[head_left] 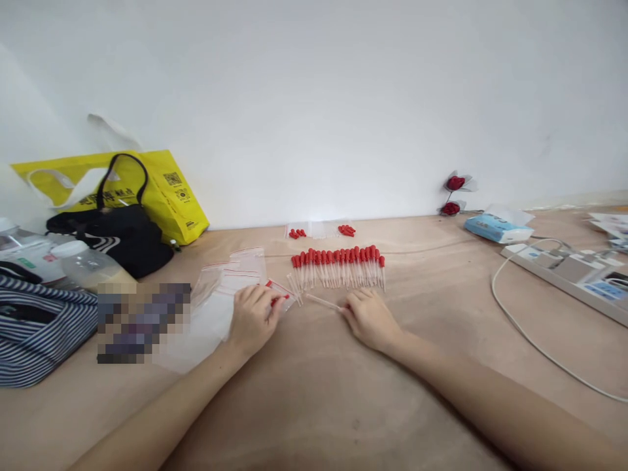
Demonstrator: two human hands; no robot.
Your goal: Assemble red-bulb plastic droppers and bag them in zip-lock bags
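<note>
My left hand [255, 317] is closed, its fingertips pinched at a red rubber dropper bulb by a small zip-lock bag [290, 303]. Between the fingers of my right hand [370, 317] is one end of a clear dropper tube [322, 301], which points left toward my other hand. A row of droppers [338, 267] with red bulbs lies side by side just beyond both hands. Several bare tubes [295, 288] rest at the row's left end. Flat clear zip-lock bags [210, 320] spread out under and left of my left hand.
Against the wall lie two groups of loose red bulbs [297, 233] on clear bags. A yellow bag [181, 196], black pouch [132, 239], bottle [91, 265] and striped bag [44, 333] crowd the left. Tissues [498, 227], a power strip [564, 271] and a white cable [520, 330] occupy the right.
</note>
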